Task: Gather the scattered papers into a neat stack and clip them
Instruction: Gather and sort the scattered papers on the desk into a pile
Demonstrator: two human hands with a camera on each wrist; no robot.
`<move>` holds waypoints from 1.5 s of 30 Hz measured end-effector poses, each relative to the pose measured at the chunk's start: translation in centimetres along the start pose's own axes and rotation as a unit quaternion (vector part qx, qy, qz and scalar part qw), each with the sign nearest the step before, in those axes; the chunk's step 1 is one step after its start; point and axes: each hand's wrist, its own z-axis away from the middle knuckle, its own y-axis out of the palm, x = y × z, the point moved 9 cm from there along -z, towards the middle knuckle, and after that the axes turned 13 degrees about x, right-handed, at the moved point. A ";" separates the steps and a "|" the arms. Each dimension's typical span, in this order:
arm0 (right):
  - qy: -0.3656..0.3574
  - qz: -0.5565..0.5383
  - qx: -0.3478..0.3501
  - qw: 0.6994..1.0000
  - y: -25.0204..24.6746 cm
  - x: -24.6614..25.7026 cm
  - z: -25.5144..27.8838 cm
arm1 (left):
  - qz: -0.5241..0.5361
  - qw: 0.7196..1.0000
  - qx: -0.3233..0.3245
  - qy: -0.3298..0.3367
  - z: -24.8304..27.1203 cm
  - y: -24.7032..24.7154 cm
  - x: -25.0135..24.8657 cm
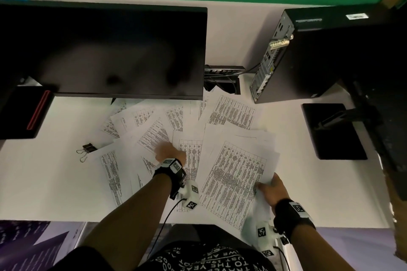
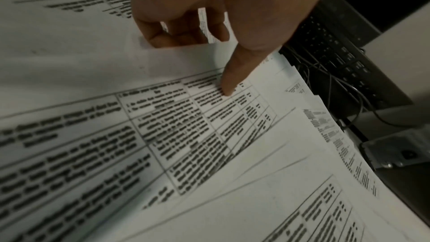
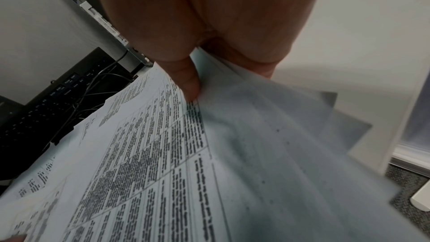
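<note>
Gathering step in hand; nothing stacked square yet, clip untouched.

Right hand (image 1: 274, 189) pinches a loose sheaf of papers (image 1: 236, 174) at its near right corner, thumb on top, fingers beneath; sheets fan out unevenly and sag past the near edge of the desk (image 1: 308, 200). Left hand (image 1: 166, 152) is down on the scattered sheets (image 1: 154, 130) left of the sheaf; fingers curled onto a page with the thumb stretched flat over the one beside it. Whether it has a sheet gripped or only presses, cannot tell.

Next move, as I judge it: draw the left-hand sheets across and slip them into the sheaf, then reach for those lying far under the monitor (image 1: 103, 50).

Papers: white, printed with dense tables, overlapping at all angles mid-desk. Binder clip (image 1: 87, 149) sits at the left fringe, touching a page corner.
</note>
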 end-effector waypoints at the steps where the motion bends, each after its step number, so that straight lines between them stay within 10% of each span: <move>1: 0.001 0.003 0.000 1.000 0.0 0.2 0.1 | 0.035 0.999 0.004 0.026 0.0 0.2 -0.2; 10: 0.006 -0.006 0.000 1.000 0.1 0.6 0.3 | 0.074 0.989 0.105 0.077 -0.1 0.8 -0.6; 31: 0.016 0.006 -0.011 1.000 0.0 0.5 0.1 | -0.052 0.998 0.004 -0.018 -0.4 2.6 -5.4; 38: 0.021 0.012 -0.010 1.000 -0.2 0.3 0.1 | 0.018 0.996 0.051 0.070 -0.4 2.0 -5.9; 45: 0.013 0.003 -0.008 1.000 -0.4 1.2 0.3 | -0.117 0.973 -0.086 0.178 3.1 -7.3 -4.6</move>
